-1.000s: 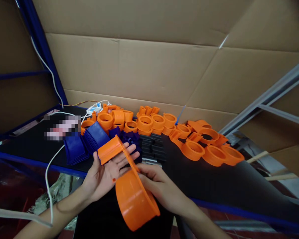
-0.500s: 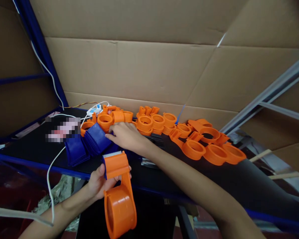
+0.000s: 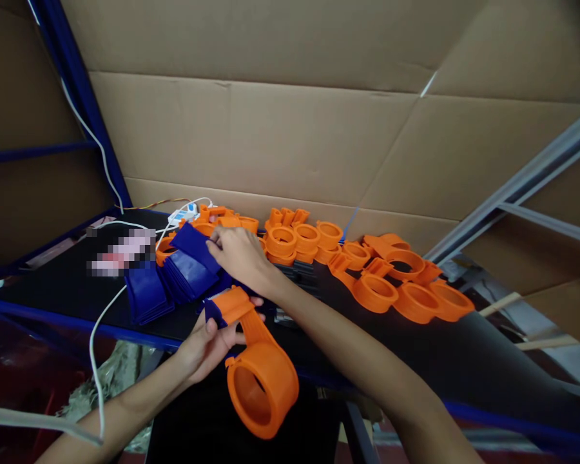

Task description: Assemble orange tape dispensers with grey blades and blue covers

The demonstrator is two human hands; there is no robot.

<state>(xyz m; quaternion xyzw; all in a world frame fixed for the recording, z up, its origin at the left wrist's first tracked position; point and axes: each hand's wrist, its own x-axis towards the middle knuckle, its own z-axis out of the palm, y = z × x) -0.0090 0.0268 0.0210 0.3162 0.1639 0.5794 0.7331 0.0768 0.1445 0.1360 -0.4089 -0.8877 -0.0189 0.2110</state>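
Observation:
My left hand [image 3: 205,348] is closed around the head of an orange tape dispenser [image 3: 265,386]. A dark blue flap and a toothed metal blade show at that head, and the empty ring hangs down to the right. Over the pile of blue flaps [image 3: 186,276], my right hand [image 3: 241,256] pinches one blue plastic flap [image 3: 193,246] by its right edge, lifted and tilted. Another stack of blue flaps [image 3: 147,291] lies just left of the pile. The fingertips of my right hand are partly hidden.
Several orange tape dispensers [image 3: 377,290] lie along the back and right of the black tabletop [image 3: 444,354]. Dark strips [image 3: 302,277] lie behind my right forearm. A white cable [image 3: 96,348] crosses the left front edge. Cardboard [image 3: 270,135] walls the back.
My right hand has raised one blue flap off the pile, moving slightly up. The dispenser in my left hand has turned, its ring swinging to the right.

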